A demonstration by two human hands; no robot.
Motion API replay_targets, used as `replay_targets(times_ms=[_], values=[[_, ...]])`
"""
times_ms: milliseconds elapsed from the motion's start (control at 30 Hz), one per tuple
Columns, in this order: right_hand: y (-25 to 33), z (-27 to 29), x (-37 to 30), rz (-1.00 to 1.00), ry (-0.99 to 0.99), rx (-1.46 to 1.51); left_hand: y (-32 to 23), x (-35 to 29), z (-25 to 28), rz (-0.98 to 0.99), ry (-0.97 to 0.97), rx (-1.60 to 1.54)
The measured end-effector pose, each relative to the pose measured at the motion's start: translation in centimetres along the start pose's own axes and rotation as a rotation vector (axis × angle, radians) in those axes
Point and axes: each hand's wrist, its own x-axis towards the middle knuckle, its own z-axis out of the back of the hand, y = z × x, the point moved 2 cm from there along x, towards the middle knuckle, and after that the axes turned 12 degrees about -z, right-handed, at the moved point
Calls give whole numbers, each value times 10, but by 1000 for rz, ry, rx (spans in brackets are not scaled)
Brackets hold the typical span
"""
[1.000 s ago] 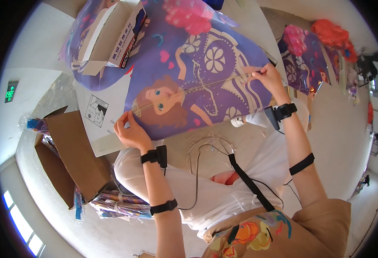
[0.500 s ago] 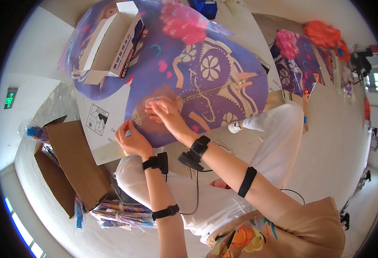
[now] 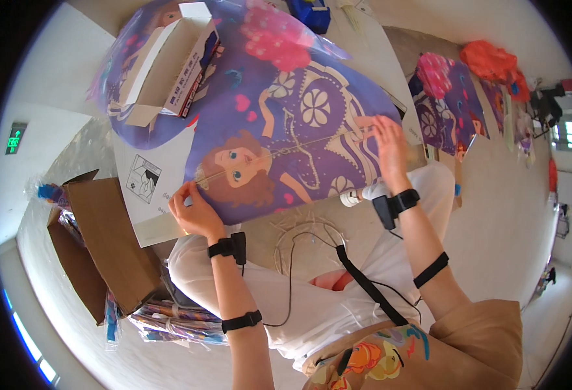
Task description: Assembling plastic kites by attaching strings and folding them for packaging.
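Observation:
A purple film sheet (image 3: 279,117) printed with a cartoon princess lies over the white work surface in front of me. A thin pale strip (image 3: 312,141) runs lengthwise across the printed figure, from the lower left edge to the right side. My left hand (image 3: 196,209) pinches the strip's left end at the sheet's edge, beside the figure's crown. At the strip's other end, my right hand (image 3: 390,151) rests over the right edge of the sheet. Its fingers are stretched out and slightly bent, with the fingertips touching the sheet beside the strip.
An open long white carton (image 3: 169,71) sits on the sheet at the back left. A blue tape dispenser (image 3: 309,13) stands at the back. Left of the work surface is an open cardboard box (image 3: 110,240), with wrapped bundles (image 3: 175,322) below. More printed sheets (image 3: 452,97) hang at right.
My right hand has moved right along the strip, from the figure's face to the sheet's right edge, uncovering the face. My left hand has stayed at the left end.

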Motion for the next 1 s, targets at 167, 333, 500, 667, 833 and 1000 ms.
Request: replay_targets(times_ms=[167,333,500,667,833,1000], values=[[16,-19,-10,209,-154,-440,4,-1,-4,-80,-61,-22],[-35,-161,-76,359,382,-852,4,-2,-1,-7,-58,-85],[-103,-241,-106,525,724,-975,1,0,-2,63,-19,-81],[-127,-244,-98,514,690,-1051,3,1,5,88,110,-150],[-125,-248,-102,486,709,-1099,9,9,19,139,196,-264],[-122,-249,-104,542,710,-1156,13,12,25,217,293,-434]])
